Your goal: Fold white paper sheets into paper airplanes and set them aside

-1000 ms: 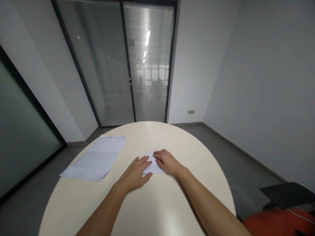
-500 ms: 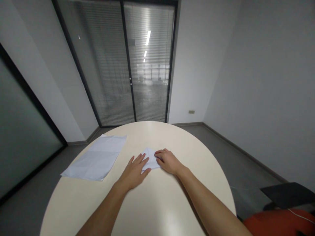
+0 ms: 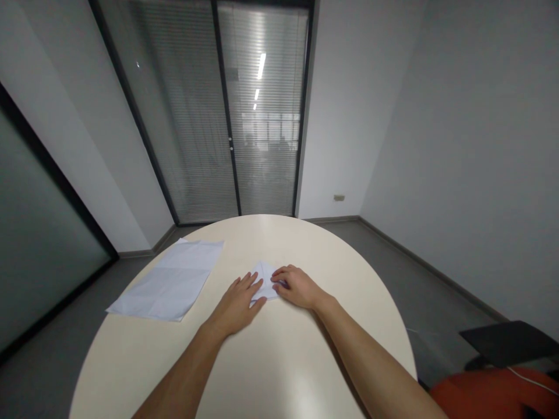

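In the head view, a small folded piece of white paper (image 3: 265, 280) lies on the round cream-coloured tabletop (image 3: 262, 361), directly between the two hands. It narrows to a point at its far end, away from the person; with both sides partly covered, its long axis cannot be told. Neither hand is clearly nearer—both touch it, the left hand (image 3: 234, 309) on its left part, the right hand (image 3: 300, 288) on its right.

The left fingers are spread and laid fairly flat over the paper, the thumb apart near its lower edge. The right fingers are bent and close together, thumb beneath them, with a narrow opening; whether they pinch a layer cannot be told. Well to the left lies a large, creased white sheet (image 3: 174, 285).
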Motion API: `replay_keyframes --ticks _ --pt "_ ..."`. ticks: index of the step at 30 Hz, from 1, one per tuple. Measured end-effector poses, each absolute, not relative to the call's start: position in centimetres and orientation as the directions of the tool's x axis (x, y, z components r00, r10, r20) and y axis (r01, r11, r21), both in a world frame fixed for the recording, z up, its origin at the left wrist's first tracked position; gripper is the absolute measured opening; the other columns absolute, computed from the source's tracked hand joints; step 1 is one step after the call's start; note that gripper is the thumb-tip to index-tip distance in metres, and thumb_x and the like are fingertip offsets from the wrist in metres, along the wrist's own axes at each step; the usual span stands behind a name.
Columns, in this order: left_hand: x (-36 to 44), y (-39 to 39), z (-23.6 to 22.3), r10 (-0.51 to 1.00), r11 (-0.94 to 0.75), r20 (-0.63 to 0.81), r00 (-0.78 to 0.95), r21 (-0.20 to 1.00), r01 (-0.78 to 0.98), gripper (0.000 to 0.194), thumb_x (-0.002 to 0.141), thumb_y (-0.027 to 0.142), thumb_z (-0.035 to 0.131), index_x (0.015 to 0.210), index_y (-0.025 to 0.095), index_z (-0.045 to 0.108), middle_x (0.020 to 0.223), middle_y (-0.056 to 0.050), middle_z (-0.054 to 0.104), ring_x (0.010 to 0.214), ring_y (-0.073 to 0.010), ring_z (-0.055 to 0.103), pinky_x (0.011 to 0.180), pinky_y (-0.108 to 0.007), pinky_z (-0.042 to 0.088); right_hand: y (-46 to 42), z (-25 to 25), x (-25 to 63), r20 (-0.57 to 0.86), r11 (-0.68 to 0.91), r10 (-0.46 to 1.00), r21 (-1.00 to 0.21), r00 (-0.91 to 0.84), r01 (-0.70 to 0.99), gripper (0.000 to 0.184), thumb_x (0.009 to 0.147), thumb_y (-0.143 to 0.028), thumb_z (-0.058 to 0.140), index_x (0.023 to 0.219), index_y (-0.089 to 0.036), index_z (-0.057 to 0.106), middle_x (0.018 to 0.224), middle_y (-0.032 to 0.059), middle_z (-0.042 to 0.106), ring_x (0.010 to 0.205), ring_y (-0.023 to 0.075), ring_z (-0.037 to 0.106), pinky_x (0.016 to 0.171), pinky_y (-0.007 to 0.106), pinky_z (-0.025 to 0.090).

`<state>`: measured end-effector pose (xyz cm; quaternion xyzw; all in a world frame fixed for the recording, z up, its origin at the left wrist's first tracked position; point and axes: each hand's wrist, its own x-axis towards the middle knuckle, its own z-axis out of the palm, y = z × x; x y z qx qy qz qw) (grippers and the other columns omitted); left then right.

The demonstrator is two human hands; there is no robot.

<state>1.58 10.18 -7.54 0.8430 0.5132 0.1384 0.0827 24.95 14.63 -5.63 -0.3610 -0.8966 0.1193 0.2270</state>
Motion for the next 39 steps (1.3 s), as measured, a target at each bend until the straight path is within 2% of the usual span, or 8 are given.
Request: replay_keyframes --ticks 3,7,13,18,26,32,36,39 --pt "1.6 10.3 -7.3 0.875 -0.483 0.181 0.449 0.288 0.827 0.052 0.100 0.047 0.046 0.142 0.019 0.057 0.155 -0.013 0.048 0.146 -0.0285 0.041 0.121 -0.047 0.032 14.7 -5.8 25.0 0.314 0.688 0.724 -0.394 -0.614 0.610 0.027 0.094 -0.025 0.057 0.110 -0.018 0.077 0.115 0.0101 0.074 0.108 0.0235 0.064 0.099 0.035 0.047" --pt "1.5 10.4 -7.5 0.860 -0.508 0.229 0.456 0.303 0.806 0.046 0.098 0.044 0.049 0.135 0.021 0.063 0.151 -0.009 0.054 0.142 -0.0275 0.047 0.119 -0.045 0.037 14.8 -5.9 25.2 0.329 0.711 0.702 -0.386 -0.632 0.588 0.027 0.094 -0.029 0.059 0.111 -0.019 0.077 0.114 0.0102 0.074 0.107 0.0235 0.064 0.100 0.035 0.047" --pt "1.4 10.4 -7.6 0.869 -0.494 0.225 0.440 0.355 0.794 0.049 0.097 0.049 0.051 0.135 0.021 0.063 0.149 -0.008 0.055 0.143 -0.0263 0.046 0.119 -0.043 0.039 14.5 -6.0 25.2 0.341 0.753 0.654 -0.383 -0.676 0.535 0.036 0.091 -0.038 0.066 0.120 -0.019 0.074 0.123 0.0127 0.071 0.115 0.0267 0.063 0.103 0.040 0.046" --pt "1.4 10.1 -7.1 0.873 -0.487 0.223 0.433 0.369 0.792 0.047 0.097 0.047 0.052 0.134 0.021 0.063 0.150 -0.007 0.055 0.144 -0.0259 0.045 0.119 -0.042 0.039 14.4 -5.7 25.2 0.335 0.763 0.643 -0.359 -0.689 0.538 0.045 0.087 -0.048 0.070 0.120 -0.019 0.073 0.126 0.0141 0.069 0.118 0.0286 0.062 0.104 0.042 0.046" --pt "1.5 10.2 -7.3 0.860 -0.508 0.241 0.450 0.320 0.800 0.048 0.099 0.047 0.050 0.136 0.020 0.063 0.150 -0.007 0.056 0.144 -0.0278 0.044 0.120 -0.045 0.037 14.5 -5.7 25.3 0.327 0.760 0.644 -0.379 -0.692 0.528 0.043 0.087 -0.049 0.069 0.118 -0.019 0.074 0.124 0.0135 0.069 0.117 0.0282 0.062 0.104 0.040 0.046" --pt "1.6 10.3 -7.2 0.835 -0.542 0.287 0.470 0.279 0.793 0.041 0.099 0.043 0.051 0.131 0.022 0.066 0.145 -0.007 0.060 0.134 -0.0264 0.052 0.117 -0.043 0.040 14.5 -5.9 25.3 0.316 0.743 0.662 -0.398 -0.679 0.539 0.042 0.088 -0.047 0.069 0.117 -0.018 0.074 0.125 0.0138 0.069 0.119 0.0284 0.061 0.105 0.039 0.046" --pt "1.8 10.0 -7.0 0.861 -0.501 0.259 0.437 0.288 0.816 0.043 0.098 0.042 0.051 0.133 0.020 0.065 0.146 -0.009 0.059 0.136 -0.0277 0.051 0.117 -0.044 0.039 14.3 -5.8 25.4 0.291 0.724 0.678 -0.423 -0.675 0.545 0.043 0.089 -0.048 0.067 0.117 -0.017 0.074 0.131 0.0159 0.066 0.125 0.0292 0.058 0.107 0.040 0.045" --pt "2.1 9.7 -6.5 0.883 -0.458 0.261 0.389 0.310 0.833 0.039 0.099 0.042 0.051 0.126 0.020 0.069 0.142 -0.009 0.063 0.134 -0.0261 0.055 0.116 -0.041 0.040 14.2 -5.5 25.4 0.281 0.708 0.693 -0.442 -0.664 0.551 0.044 0.092 -0.049 0.064 0.120 -0.016 0.073 0.134 0.0169 0.065 0.128 0.0295 0.056 0.109 0.040 0.044"
